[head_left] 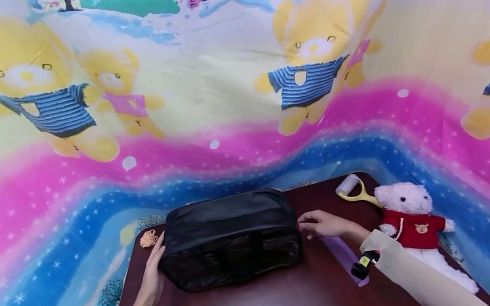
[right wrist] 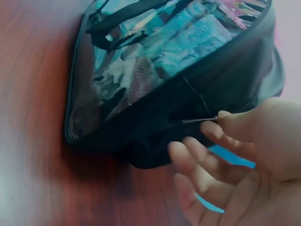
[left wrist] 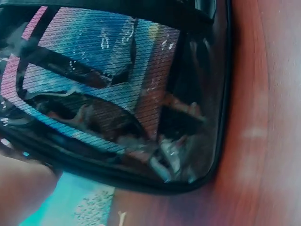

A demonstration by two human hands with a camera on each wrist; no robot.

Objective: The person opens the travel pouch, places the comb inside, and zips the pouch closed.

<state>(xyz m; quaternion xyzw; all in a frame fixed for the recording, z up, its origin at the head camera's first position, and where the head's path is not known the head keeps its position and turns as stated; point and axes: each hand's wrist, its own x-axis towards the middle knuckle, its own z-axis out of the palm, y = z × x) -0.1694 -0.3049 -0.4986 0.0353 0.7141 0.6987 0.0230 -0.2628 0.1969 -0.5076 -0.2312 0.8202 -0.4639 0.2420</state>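
A black bag (head_left: pixel 230 215) with a glossy see-through front panel lies across the table. My right hand (head_left: pixel 318 223) is at its right end. In the right wrist view, thumb and forefinger pinch a thin metal zipper pull (right wrist: pixel 200 120), while the other fingers curve loosely beside the bag. Part of the zipper's teeth (right wrist: pixel 254 96) shows along the bag's edge. My left hand (head_left: pixel 152 268) rests against the bag's left end with its fingers extended; some fingertips are hidden behind it. In the left wrist view only a blurred part of that hand (left wrist: pixel 26 188) appears below the bag.
A white plush bear (head_left: pixel 406 198) in a red top sits at the table's right edge. Beside it lies a lint roller (head_left: pixel 349 186) with a yellow handle. A flat purple strip (head_left: pixel 344 257) lies under my right forearm. A peach stringy bundle (head_left: pixel 148 238) sits at the left corner.
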